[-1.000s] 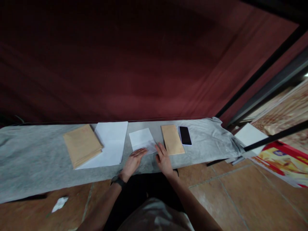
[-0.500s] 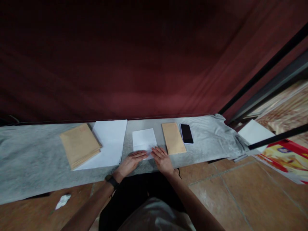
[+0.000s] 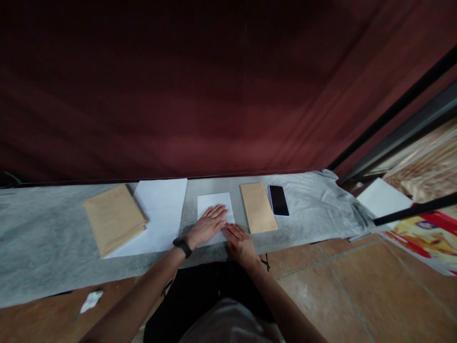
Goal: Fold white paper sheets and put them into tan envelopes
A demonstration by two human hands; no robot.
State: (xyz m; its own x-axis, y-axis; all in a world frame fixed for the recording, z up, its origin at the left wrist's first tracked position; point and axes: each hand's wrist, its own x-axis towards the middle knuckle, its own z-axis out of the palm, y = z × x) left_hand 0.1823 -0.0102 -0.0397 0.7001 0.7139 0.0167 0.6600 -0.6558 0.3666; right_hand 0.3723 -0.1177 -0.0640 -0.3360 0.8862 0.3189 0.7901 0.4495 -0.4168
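Head view: pressing the white sheet point(image 3: 214, 200) flat at the frame's lower centre with outstretched, ungripping fingers of the left hand point(image 3: 207, 226) and, likely against sliding, bracing its right edge with the right hand point(image 3: 242, 243), finger grip unclear.

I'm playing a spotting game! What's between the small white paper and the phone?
A brown envelope lies between the small white paper and the phone. The head view shows it.
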